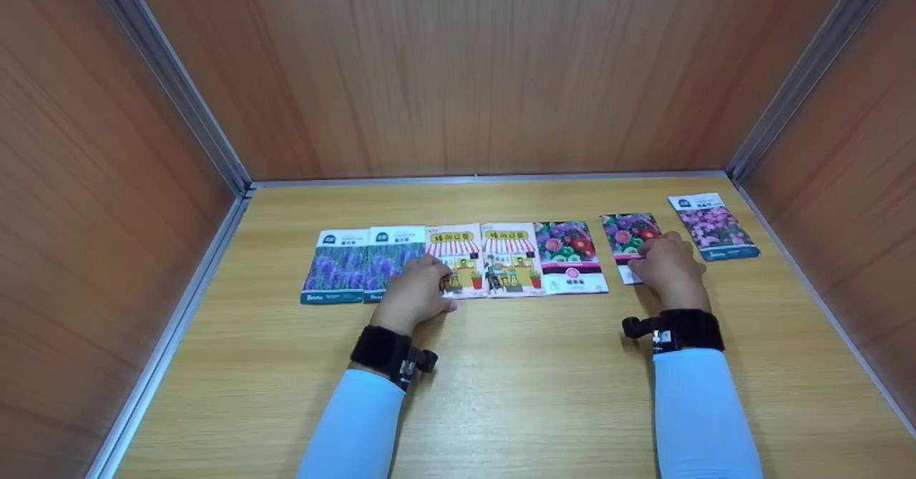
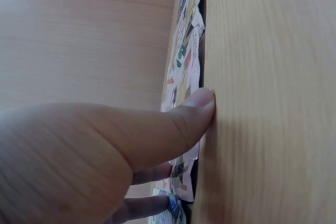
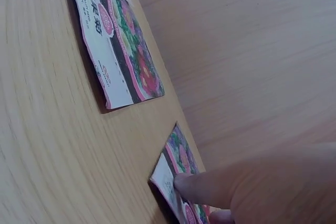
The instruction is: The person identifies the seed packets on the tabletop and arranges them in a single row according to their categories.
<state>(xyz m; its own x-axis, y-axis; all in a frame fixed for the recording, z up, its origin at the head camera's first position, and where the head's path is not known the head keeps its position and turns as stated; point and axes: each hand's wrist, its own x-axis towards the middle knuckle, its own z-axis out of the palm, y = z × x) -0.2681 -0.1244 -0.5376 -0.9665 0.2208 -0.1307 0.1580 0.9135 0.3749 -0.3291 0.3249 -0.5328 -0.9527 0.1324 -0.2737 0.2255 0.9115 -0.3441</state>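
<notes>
A row of flower seed packets lies on the table: two lavender packets [image 1: 333, 268], two yellow-and-white packets with a striped awning [image 1: 512, 260], and a pink-and-red flower packet [image 1: 570, 257]. My left hand [image 1: 415, 293] rests at the row's near edge, its fingers over the second lavender packet and the first awning packet. In the left wrist view its thumb [image 2: 191, 114] is extended along the packet edges. Apart from the row, my right hand [image 1: 670, 268] pinches a matching flower packet [image 1: 624, 232]; the right wrist view shows the thumb [image 3: 194, 188] on its bent face.
Another packet with pink-purple flowers [image 1: 715, 227] lies tilted at the far right. Wooden panels [image 1: 472, 71] with metal edging enclose the table [image 1: 515, 386] at the back and both sides. A gap separates the row from the right hand's packet.
</notes>
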